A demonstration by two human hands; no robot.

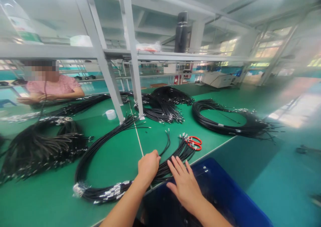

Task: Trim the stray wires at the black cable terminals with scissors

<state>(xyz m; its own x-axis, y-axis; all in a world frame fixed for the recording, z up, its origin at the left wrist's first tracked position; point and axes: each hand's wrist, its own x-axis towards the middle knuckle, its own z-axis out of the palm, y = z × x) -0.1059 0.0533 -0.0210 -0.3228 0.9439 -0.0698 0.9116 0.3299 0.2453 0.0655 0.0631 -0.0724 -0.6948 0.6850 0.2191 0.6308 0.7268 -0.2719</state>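
My left hand (148, 166) is closed around a few thin black cables (165, 146), whose pale-tipped ends stick up past the fingers. Beside it, my right hand (184, 183) is open, fingers spread, its fingertips at the edge of a bundle of black cables (175, 156). This bundle curves left into a large open loop (85, 160) on the green table. White labels (116, 190) and a clear wrapped tie (79, 189) sit along the loop. Red-handled scissors (195, 142) lie by the cable ends, their blades hidden under them.
A blue bin (225, 187) stands below the table edge. Other black cable coils lie at right (213, 123), centre back (163, 106) and left (47, 146). Metal shelf posts (134, 73) rise from the table beside a white roll (110, 114). Across sits another person (56, 86).
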